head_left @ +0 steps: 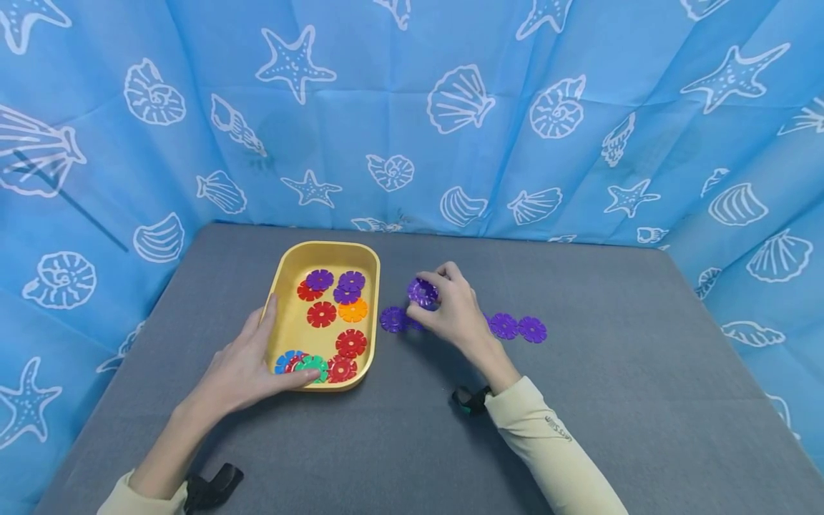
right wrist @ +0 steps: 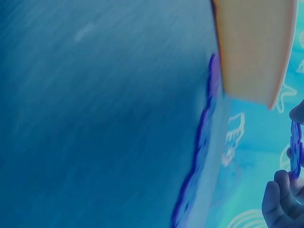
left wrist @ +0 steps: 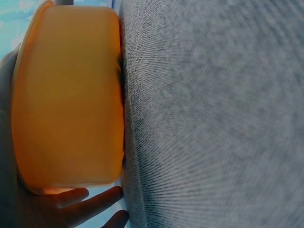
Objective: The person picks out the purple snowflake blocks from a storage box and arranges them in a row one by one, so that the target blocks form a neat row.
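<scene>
My right hand (head_left: 455, 312) pinches a purple notched plastic disc (head_left: 421, 292) between thumb and fingers, raised over a row of purple discs on the table. In the right wrist view the held disc (right wrist: 295, 149) is seen edge-on. From that row, a disc (head_left: 393, 320) shows left of the hand and another (head_left: 532, 330) at the right end; the hand hides the middle. My left hand (head_left: 241, 365) grips the yellow tray (head_left: 374, 286) at its near left corner, thumb across the near rim and fingers along the side. Red, purple, orange, green and blue discs lie inside the tray.
A grey cloth-covered table (head_left: 618, 400) spreads under everything. Behind it hangs a blue curtain (head_left: 360, 121) with white shell and starfish prints. Black straps with small devices are on both wrists, the left device (head_left: 215, 488) close over the table.
</scene>
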`<state>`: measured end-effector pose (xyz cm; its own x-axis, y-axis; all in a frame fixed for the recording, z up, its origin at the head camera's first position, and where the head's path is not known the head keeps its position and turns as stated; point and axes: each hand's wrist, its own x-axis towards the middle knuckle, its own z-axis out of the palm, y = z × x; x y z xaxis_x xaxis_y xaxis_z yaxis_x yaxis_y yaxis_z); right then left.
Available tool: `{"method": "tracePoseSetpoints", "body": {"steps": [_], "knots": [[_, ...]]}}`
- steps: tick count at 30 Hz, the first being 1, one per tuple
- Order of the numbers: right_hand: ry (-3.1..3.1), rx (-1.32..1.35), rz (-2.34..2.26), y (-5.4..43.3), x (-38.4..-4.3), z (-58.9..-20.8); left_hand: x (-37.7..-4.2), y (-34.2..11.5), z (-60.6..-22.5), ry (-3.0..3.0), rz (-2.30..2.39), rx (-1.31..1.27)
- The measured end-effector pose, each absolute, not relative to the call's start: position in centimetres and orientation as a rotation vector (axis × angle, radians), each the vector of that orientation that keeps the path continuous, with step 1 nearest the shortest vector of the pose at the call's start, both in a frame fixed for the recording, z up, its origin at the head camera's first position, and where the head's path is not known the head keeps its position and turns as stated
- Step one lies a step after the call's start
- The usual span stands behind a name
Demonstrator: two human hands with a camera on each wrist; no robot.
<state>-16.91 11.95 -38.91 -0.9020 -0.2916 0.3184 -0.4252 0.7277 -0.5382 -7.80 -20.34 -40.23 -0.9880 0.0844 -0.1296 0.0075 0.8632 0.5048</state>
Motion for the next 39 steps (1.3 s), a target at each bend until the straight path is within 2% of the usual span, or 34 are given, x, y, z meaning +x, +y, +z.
{"method": "tracePoseSetpoints", "body": {"steps": [24,39], "knots": [[-2.804,0.377,0.738,23.3,-15.3,-40.5,-7.9,-20.3,-40.3,2.885,0.776,0.067],[-2.999,0.259,0.569,29.8,-14.4,-39.5,-7.8,-20.5,-40.4,2.896,0.775,0.07]]}}
